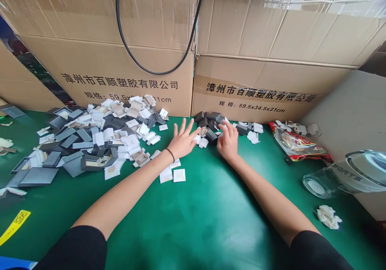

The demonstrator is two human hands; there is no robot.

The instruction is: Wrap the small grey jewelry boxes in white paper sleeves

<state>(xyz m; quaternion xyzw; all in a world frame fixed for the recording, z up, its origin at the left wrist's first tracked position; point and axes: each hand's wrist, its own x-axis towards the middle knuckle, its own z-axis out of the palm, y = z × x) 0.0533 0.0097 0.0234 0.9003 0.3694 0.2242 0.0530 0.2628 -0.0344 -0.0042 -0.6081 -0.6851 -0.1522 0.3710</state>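
My left hand [183,139] is open, its fingers spread flat over the green table. It lies between a large heap of small grey and white folded card boxes [99,137] on the left and a smaller cluster of dark grey boxes [208,119] ahead. My right hand [228,142] is at the right side of that cluster. Its fingers are curled together, with a white scrap by the fingertips; what they hold, if anything, is hidden. White card pieces [179,175] lie below my left wrist.
Tall cardboard cartons [129,64] line the back, with a black cable [157,73] looping down in front. To the right are a red snack bag [301,143], a clear bottle [346,175] on its side and crumpled tissue [328,217]. A yellow strip [15,226] lies at left.
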